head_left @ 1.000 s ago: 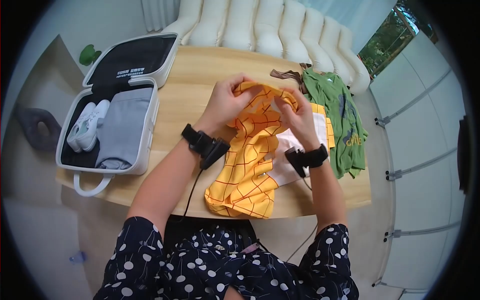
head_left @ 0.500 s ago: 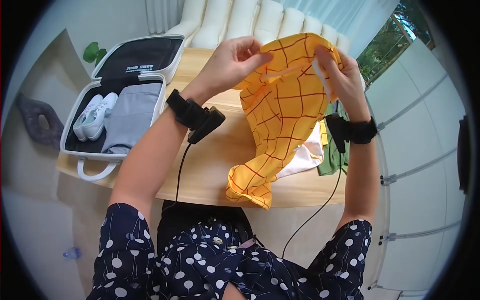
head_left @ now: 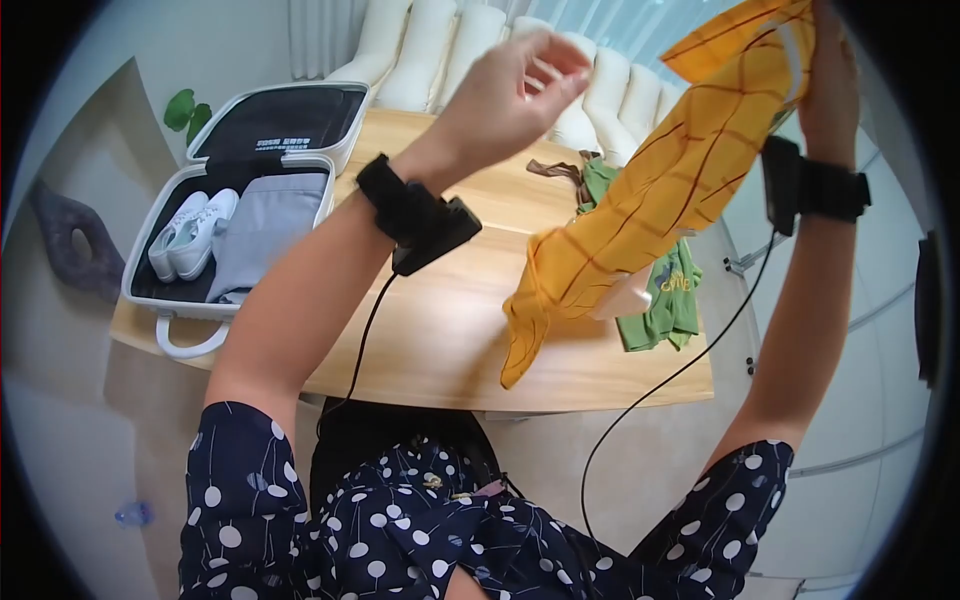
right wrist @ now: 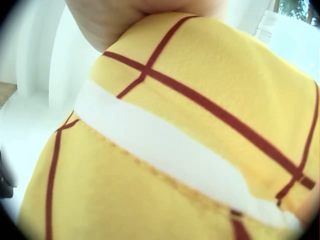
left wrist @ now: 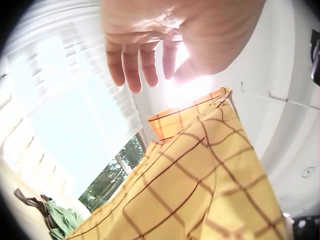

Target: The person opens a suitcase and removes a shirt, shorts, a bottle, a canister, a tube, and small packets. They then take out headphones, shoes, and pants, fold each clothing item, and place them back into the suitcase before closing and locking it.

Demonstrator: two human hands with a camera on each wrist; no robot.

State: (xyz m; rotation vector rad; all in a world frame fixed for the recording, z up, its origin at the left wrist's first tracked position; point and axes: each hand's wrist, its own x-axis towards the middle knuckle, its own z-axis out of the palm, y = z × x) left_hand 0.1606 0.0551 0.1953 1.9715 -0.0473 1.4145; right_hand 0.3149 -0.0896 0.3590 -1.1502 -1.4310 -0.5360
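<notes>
My right hand (head_left: 830,105) is raised at the upper right and grips a yellow garment (head_left: 655,205) with dark red grid lines by its upper end. The cloth hangs in a slant down to the left, over the table. In the right wrist view a white strip (right wrist: 165,150) runs along its inner edge, below part of the hand. My left hand (head_left: 515,105) is raised to the left of the garment and holds nothing. Its fingers (left wrist: 131,70) are loosely bent above the garment's top edge in the left wrist view. The right fingertips are mostly hidden.
A green shirt (head_left: 660,315) with lettering and a white cloth (head_left: 625,297) lie on the table's right side, partly behind the garment. An open suitcase (head_left: 240,320) with white shoes (head_left: 190,235) and folded grey cloth (head_left: 275,230) stands at left. Cables hang from both wrists.
My right hand has lifted the yellow garment up and to the right, off the table. My left hand has let go of it and stands apart.
</notes>
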